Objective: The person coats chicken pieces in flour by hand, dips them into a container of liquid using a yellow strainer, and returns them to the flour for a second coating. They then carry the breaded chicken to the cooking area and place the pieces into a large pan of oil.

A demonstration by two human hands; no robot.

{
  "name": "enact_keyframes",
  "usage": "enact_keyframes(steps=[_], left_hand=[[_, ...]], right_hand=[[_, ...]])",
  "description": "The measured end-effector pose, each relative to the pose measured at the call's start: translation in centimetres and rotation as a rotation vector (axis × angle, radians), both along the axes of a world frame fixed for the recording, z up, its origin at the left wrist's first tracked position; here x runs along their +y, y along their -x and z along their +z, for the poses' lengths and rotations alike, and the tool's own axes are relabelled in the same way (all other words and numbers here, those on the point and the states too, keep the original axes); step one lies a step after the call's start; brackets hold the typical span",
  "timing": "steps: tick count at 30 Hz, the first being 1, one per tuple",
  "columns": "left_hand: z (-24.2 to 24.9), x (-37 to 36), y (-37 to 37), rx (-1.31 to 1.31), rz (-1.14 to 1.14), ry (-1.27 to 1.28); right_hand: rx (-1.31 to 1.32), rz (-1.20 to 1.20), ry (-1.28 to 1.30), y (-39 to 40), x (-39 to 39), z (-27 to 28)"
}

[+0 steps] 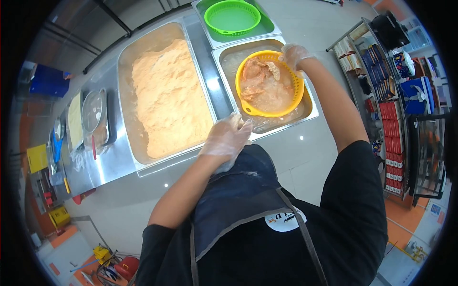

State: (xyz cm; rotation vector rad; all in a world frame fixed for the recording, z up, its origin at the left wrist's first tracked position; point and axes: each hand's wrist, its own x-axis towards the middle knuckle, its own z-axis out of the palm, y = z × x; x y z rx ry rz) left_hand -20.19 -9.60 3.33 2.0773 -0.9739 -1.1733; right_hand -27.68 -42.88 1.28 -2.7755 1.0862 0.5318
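A yellow colander point(299, 93) sits tilted in a metal pan of cloudy water point(312, 112). Pieces of coated raw meat point(255, 71) lie in the colander, partly under the water. My right hand point(296, 56), in a clear plastic glove, grips the colander's far right rim. My left hand point(225, 138), gloved too, is closed in front of my apron, near the pan's front left corner. A pale bit shows at its fingertips, too small to name. To the left, a large metal tray point(125, 95) holds pale orange breading flour point(171, 100).
A green basket point(232, 18) sits in another metal pan behind the water pan. On the left of the counter are a round sieve point(94, 110) with a red handle and a tray point(75, 121). A shelving rack point(377, 81) stands at right.
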Motion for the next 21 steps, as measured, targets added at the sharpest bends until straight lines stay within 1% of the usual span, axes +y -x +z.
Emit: enact_keyframes(steps=[2, 3, 5, 6, 9, 12, 13, 16, 17, 20, 21], left_hand=[[-1.9, -2.3, 0.7, -0.095, -0.001, 0.038], [-2.1, -3.1, 0.5, -0.172, -0.001, 0.025], [-1.3, -4.9, -0.1, -0.327, -0.001, 0.002], [-1.2, -5.6, -0.5, -0.355, 0.006, 0.009], [-1.2, -7.1, -1.8, -0.424, 0.014, -0.006], [-2.9, -9.7, -3.2, -0.543, -0.055, -0.084], [-2.9, -10.8, -3.7, -0.564, -0.113, -0.196], [-4.5, -13.0, -5.3, -0.674, -0.313, -0.325], [-3.7, -13.5, -5.3, -0.688, -0.367, -0.383], [-9.9, -15.7, -8.9, -0.820, -0.697, -0.329], [-10.0, -15.8, -9.8, -0.810, -0.805, -0.252]], right_hand=[[0.015, -0.057, -0.017, 1.0, 0.1, 0.2], [0.024, -0.086, -0.028, 1.6, 0.2, 0.2], [0.045, -0.056, 0.040, 3.6, 0.6, -0.8], [0.055, -0.039, 0.074, 4.8, 0.8, -1.3], [-0.158, -0.247, 0.020, 7.8, 3.1, -1.5], [-0.243, -0.357, -0.091, 10.2, 5.7, -1.0], [-0.260, -0.352, -0.124, 10.9, 6.2, -1.2], [-0.285, -0.363, -0.196, 12.4, 7.7, -1.2], [-0.273, -0.384, -0.209, 12.5, 8.6, -0.4], [-0.251, -0.447, -0.255, 13.0, 9.7, 0.0], [-0.245, -0.468, -0.272, 13.1, 10.1, 0.0]])
